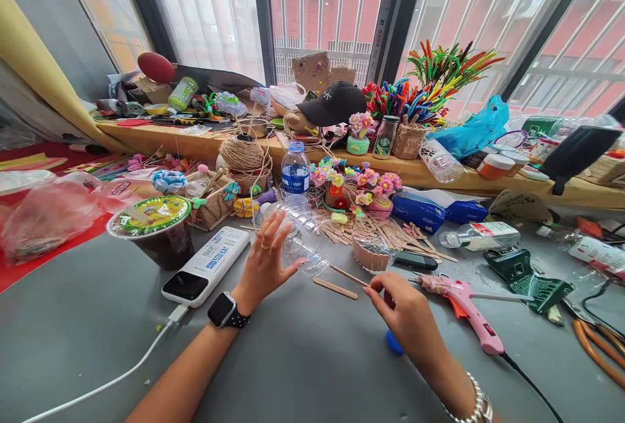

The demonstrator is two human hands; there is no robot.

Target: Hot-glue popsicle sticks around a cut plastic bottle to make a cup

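Observation:
My left hand (266, 257), with a watch on its wrist, is open, its fingers spread beside a clear plastic bottle (312, 250) lying on its side; whether they touch it I cannot tell. Between the thumb and fingers of my right hand (407, 309) is a thin wooden craft stick (347, 274), its far end pointing at the bottle. A second craft stick (335, 288) lies flat on the table just below it. Behind them stands a cut clear plastic cup (370, 255) with wooden pieces along its wall. A blue bottle cap (394, 343) is partly hidden by my right hand.
A pink glue gun (463, 309) and scissors (598, 345) lie at the right. Loose craft sticks (336, 231) are spread behind the bottle. At the left are a lidded drink cup (163, 241) and a cabled power bank (208, 267). Crafts and supplies crowd the window ledge (195, 140).

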